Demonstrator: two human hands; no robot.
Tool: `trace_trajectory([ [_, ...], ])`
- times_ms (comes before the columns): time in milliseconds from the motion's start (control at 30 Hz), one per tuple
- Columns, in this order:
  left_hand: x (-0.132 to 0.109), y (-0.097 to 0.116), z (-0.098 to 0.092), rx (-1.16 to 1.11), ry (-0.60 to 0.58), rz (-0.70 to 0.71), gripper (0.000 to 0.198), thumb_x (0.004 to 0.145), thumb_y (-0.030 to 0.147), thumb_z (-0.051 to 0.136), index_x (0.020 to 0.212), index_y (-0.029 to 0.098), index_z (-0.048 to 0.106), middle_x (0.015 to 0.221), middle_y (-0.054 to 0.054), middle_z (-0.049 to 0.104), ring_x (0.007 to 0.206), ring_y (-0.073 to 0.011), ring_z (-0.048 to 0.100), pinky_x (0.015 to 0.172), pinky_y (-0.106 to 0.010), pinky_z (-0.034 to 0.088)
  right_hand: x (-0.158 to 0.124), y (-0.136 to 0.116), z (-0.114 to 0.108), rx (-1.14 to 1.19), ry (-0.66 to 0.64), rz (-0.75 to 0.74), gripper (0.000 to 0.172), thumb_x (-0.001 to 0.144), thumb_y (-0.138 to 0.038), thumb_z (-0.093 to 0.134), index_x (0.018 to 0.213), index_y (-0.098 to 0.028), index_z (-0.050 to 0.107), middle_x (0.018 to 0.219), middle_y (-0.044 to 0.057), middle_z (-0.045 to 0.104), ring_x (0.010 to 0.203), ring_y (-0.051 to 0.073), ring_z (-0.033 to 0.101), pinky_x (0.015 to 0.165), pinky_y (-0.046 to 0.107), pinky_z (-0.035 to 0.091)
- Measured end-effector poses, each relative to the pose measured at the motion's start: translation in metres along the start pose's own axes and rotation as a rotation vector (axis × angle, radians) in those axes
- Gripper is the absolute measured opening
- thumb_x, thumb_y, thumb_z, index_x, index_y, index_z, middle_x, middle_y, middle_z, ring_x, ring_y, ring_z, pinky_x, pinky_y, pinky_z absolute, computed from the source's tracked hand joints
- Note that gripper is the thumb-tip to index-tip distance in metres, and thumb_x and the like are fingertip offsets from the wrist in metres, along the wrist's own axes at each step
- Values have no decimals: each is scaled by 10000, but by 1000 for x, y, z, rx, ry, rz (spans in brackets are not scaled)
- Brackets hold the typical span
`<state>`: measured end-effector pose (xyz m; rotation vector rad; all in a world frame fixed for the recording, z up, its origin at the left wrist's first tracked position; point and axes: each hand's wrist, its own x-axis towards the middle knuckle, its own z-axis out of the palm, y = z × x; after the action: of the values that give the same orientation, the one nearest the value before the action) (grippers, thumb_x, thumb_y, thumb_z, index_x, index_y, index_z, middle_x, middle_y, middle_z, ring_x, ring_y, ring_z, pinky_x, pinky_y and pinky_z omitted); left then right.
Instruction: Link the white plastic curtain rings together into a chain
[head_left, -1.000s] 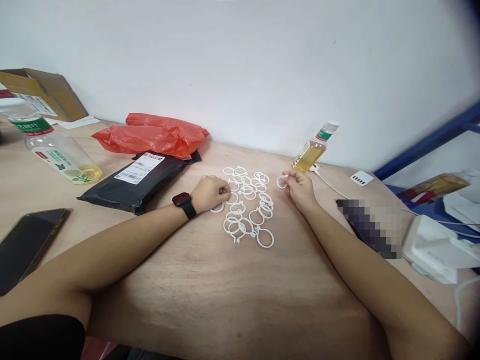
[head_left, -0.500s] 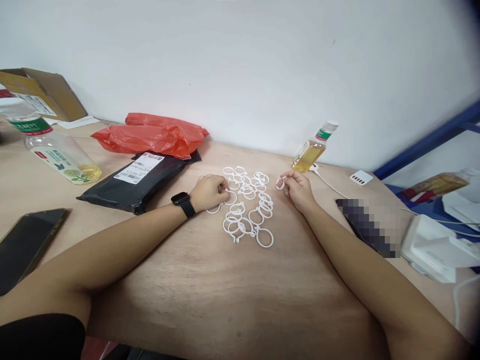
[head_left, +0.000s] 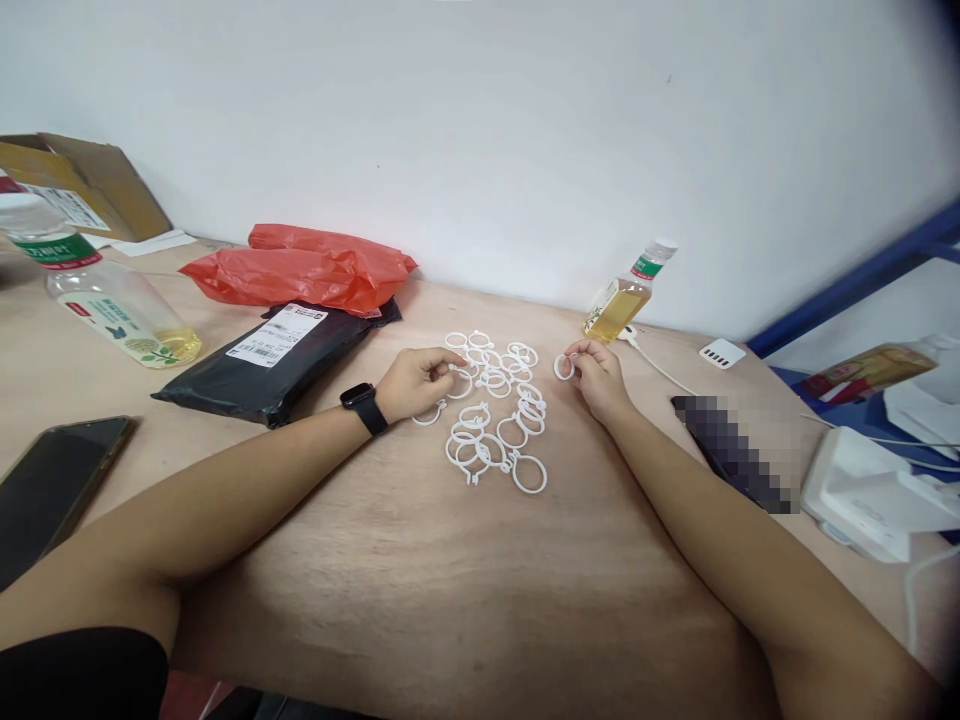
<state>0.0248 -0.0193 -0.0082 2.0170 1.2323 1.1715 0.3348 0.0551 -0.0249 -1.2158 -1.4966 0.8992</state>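
Several white plastic rings (head_left: 512, 432), with small clasps or eyelets on their rims, lie in a loose, partly overlapping cluster on the wooden table (head_left: 480, 600). At the cluster's left edge my left hand (head_left: 420, 383) has thumb and forefinger pinched on one white ring (head_left: 469, 382). Another ring (head_left: 429, 415) lies just below that hand. To the right of the cluster my right hand (head_left: 598, 380) pinches a single white ring (head_left: 559, 369) between its fingertips, tilted and apart from the others. My fingers hide part of both held rings.
A black parcel (head_left: 300, 350) and a red plastic bag (head_left: 300, 280) lie left of the rings. Bottles stand at left (head_left: 120, 310) and back right (head_left: 619, 305). Phones (head_left: 64, 480) flank my arms, with a white charger (head_left: 722, 353), a cable and a cardboard box (head_left: 112, 185) farther out.
My left fingers have closed on a ring at the cluster's left edge and raised it slightly. The ring in my right hand has turned to face me more; that hand has hardly moved.
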Motion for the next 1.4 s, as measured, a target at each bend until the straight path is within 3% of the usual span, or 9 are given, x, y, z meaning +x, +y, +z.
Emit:
trace_trajectory([
  [300, 2, 0, -3, -45, 34, -36, 293, 833, 264, 512, 986, 141, 729, 851, -58, 763, 763, -173, 698, 740, -287, 549, -3, -1, -3, -207, 19, -99, 110, 698, -223, 440, 719, -229, 548, 634, 7, 581, 622, 180, 522, 594, 294, 419],
  [633, 3, -1, -5, 26, 27, 95, 355, 785, 161, 429, 912, 153, 761, 893, -58, 755, 810, -170, 689, 787, -293, 551, -10, -14, -2, -376, 41, -260, 166, 682, -184, 422, 602, -220, 562, 618, 17, 590, 653, 188, 558, 656, 309, 436],
  [733, 3, -2, -5, 30, 38, 98, 374, 799, 153, 411, 930, 147, 760, 885, -63, 751, 800, -169, 683, 792, -300, 547, -14, -16, -1, -459, 45, -307, 179, 710, -192, 436, 710, -218, 613, 665, 15, 629, 657, 190, 578, 665, 309, 443],
  [867, 3, -3, -5, 42, 32, 71, 389, 808, 141, 395, 951, 156, 757, 928, -62, 750, 842, -172, 684, 816, -305, 546, -26, -24, 3, -633, -92, -352, 297, 785, -279, 509, 1020, -220, 680, 708, 15, 681, 646, 190, 612, 677, 305, 451],
  [1000, 4, -4, -4, 65, 9, 100, 375, 786, 136, 417, 950, 159, 754, 927, -58, 744, 842, -167, 674, 826, -299, 538, -38, -34, 8, -690, -319, -536, 318, 862, -460, 497, 888, -234, 720, 798, 55, 731, 734, 196, 658, 728, 300, 454],
  [1167, 5, -4, -3, 91, 34, 115, 304, 766, 143, 466, 889, 157, 744, 886, -48, 743, 785, -156, 658, 757, -278, 521, -39, -37, 12, -757, -319, -567, 399, 935, -440, 400, 774, -224, 695, 700, 54, 707, 652, 171, 623, 658, 282, 425],
  [1400, 4, -1, -2, 109, 63, 192, 238, 722, 121, 486, 778, 162, 714, 764, -30, 717, 697, -142, 617, 685, -268, 487, -31, -32, 9, -654, -421, -596, 359, 923, -421, 495, 694, -206, 670, 647, 28, 686, 572, 134, 584, 579, 257, 396],
])
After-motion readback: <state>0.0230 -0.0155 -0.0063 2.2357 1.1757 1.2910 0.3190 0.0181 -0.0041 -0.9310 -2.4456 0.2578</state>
